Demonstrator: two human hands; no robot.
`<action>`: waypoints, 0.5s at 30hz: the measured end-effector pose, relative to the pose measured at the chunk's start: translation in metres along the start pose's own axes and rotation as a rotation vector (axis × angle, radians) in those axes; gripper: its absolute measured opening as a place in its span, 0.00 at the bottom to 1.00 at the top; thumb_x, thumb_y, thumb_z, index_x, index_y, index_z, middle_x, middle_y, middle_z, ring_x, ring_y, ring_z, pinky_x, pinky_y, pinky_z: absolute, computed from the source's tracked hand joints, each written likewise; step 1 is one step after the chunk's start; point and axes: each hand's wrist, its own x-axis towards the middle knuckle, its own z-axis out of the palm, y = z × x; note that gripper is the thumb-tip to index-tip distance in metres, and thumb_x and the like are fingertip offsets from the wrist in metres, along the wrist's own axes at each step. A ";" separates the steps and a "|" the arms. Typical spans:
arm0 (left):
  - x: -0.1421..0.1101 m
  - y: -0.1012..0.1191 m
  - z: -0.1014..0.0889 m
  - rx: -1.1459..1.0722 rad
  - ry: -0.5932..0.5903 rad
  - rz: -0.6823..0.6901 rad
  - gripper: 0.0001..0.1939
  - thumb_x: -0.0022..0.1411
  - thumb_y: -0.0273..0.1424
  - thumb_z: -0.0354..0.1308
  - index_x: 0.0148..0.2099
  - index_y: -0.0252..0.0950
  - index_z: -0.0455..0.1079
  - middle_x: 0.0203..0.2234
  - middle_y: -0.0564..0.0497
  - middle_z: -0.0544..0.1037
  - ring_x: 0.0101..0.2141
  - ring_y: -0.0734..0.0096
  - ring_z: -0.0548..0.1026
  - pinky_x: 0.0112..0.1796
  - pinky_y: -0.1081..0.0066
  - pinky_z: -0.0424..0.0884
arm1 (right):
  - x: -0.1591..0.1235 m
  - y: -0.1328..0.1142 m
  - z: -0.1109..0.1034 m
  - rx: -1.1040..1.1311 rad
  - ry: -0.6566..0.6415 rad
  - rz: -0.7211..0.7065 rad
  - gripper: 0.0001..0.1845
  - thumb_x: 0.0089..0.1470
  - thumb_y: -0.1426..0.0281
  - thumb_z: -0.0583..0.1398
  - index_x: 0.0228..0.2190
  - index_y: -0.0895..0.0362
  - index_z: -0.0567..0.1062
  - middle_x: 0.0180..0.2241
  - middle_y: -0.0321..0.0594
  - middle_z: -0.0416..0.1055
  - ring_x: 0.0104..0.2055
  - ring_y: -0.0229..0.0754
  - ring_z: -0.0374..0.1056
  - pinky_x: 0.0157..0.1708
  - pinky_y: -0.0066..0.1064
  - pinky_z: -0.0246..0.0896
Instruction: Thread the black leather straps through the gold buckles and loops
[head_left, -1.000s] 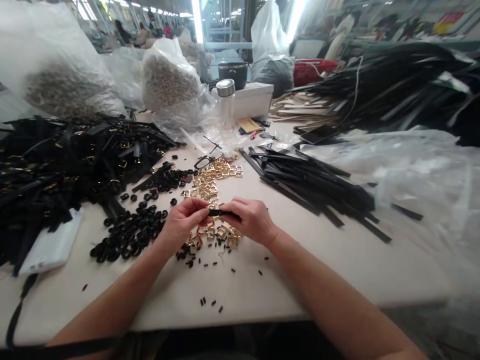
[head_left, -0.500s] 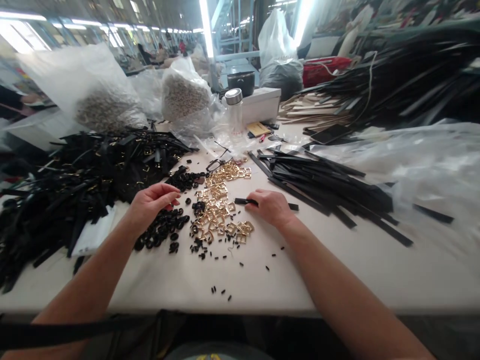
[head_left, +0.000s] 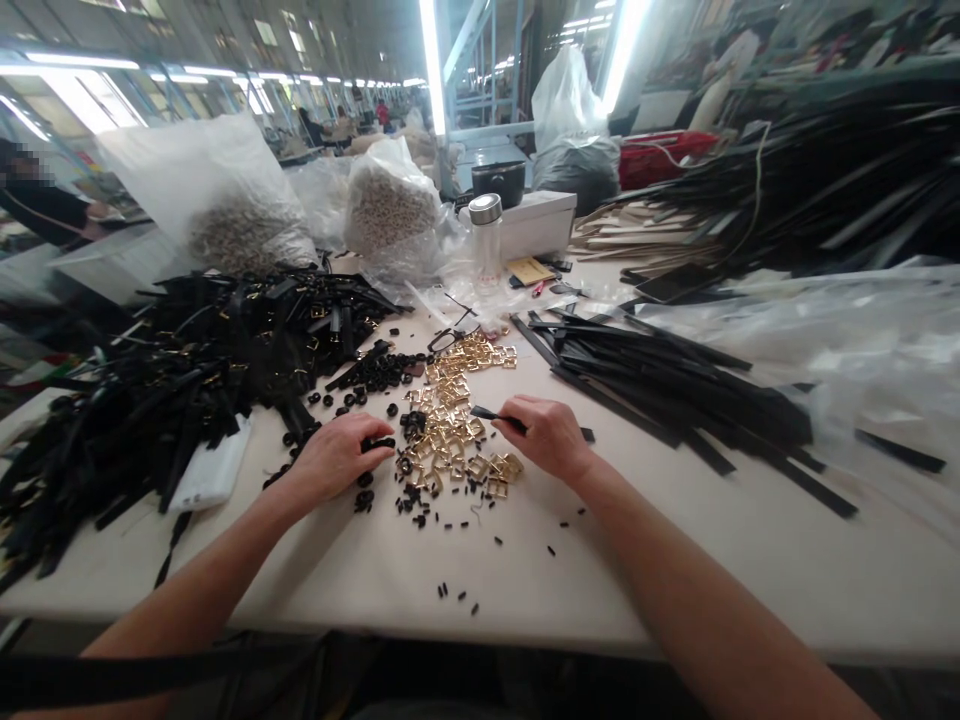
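My right hand point(head_left: 547, 438) is closed round a short black strap point(head_left: 491, 415), whose tip sticks out to the left over a heap of gold buckles point(head_left: 459, 420). My left hand point(head_left: 337, 455) rests on the white table point(head_left: 675, 560) among black rings point(head_left: 375, 372), its fingertips pinching one black ring point(head_left: 381, 443). Small black loops point(head_left: 457, 597) are scattered on the table in front of both hands.
A big pile of black straps with gold buckles point(head_left: 187, 370) fills the left. Loose black strips point(head_left: 660, 375) lie to the right, beside clear plastic sheeting point(head_left: 840, 340). Bags of rings point(head_left: 390, 210), a clear bottle point(head_left: 486, 235) and a white box point(head_left: 536, 220) stand at the back.
My hands came apart from working the strap together. The left hand swung out left, then came down onto the black rings and pinched one. The right hand kept the strap.
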 end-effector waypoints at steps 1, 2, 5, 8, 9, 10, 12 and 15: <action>0.003 0.001 0.003 0.049 -0.009 0.034 0.10 0.57 0.37 0.58 0.38 0.41 0.78 0.37 0.48 0.82 0.39 0.58 0.75 0.44 0.62 0.68 | 0.000 0.000 0.000 0.013 0.018 0.004 0.12 0.58 0.68 0.59 0.23 0.56 0.72 0.24 0.35 0.70 0.25 0.35 0.62 0.27 0.28 0.49; 0.005 0.000 0.006 0.087 -0.015 0.063 0.09 0.57 0.35 0.57 0.38 0.41 0.78 0.37 0.47 0.82 0.40 0.57 0.75 0.45 0.62 0.67 | 0.000 0.000 -0.001 0.021 0.033 0.012 0.12 0.58 0.68 0.59 0.23 0.56 0.72 0.24 0.35 0.70 0.25 0.35 0.62 0.28 0.28 0.49; 0.014 -0.004 0.008 0.183 0.004 0.096 0.10 0.59 0.31 0.55 0.38 0.41 0.78 0.36 0.46 0.81 0.39 0.56 0.75 0.45 0.61 0.68 | 0.001 0.001 -0.002 0.031 0.052 0.045 0.11 0.57 0.68 0.59 0.24 0.56 0.73 0.25 0.35 0.71 0.26 0.35 0.63 0.28 0.27 0.50; 0.020 0.002 0.007 0.223 0.082 0.104 0.11 0.61 0.32 0.54 0.41 0.39 0.77 0.39 0.44 0.80 0.41 0.54 0.75 0.45 0.59 0.69 | 0.001 0.002 -0.003 0.045 0.044 0.068 0.10 0.57 0.68 0.60 0.24 0.56 0.73 0.25 0.35 0.72 0.26 0.35 0.63 0.28 0.27 0.50; 0.020 0.010 0.008 0.196 0.097 0.133 0.11 0.62 0.33 0.55 0.42 0.39 0.77 0.40 0.44 0.80 0.42 0.55 0.75 0.46 0.58 0.69 | 0.002 0.003 -0.003 0.051 0.043 0.070 0.10 0.57 0.68 0.61 0.25 0.56 0.73 0.25 0.35 0.72 0.26 0.35 0.64 0.28 0.27 0.50; 0.020 0.019 0.011 0.153 0.095 0.180 0.11 0.62 0.34 0.55 0.44 0.39 0.76 0.41 0.44 0.80 0.43 0.56 0.75 0.47 0.58 0.69 | 0.002 0.003 -0.003 0.055 0.042 0.072 0.09 0.57 0.69 0.61 0.25 0.56 0.74 0.25 0.35 0.72 0.26 0.35 0.64 0.28 0.27 0.50; 0.018 0.045 0.023 0.054 0.053 0.329 0.13 0.63 0.35 0.56 0.48 0.40 0.74 0.45 0.45 0.79 0.46 0.57 0.74 0.50 0.58 0.69 | 0.001 0.004 -0.002 0.061 0.046 0.079 0.09 0.57 0.68 0.61 0.25 0.56 0.74 0.25 0.36 0.72 0.26 0.36 0.64 0.28 0.27 0.50; 0.016 0.082 0.052 0.038 -0.014 0.574 0.21 0.62 0.35 0.59 0.56 0.40 0.69 0.53 0.44 0.75 0.55 0.56 0.69 0.55 0.56 0.65 | 0.001 0.005 0.000 0.063 0.060 0.103 0.09 0.56 0.68 0.61 0.25 0.56 0.74 0.26 0.36 0.73 0.27 0.36 0.65 0.29 0.27 0.51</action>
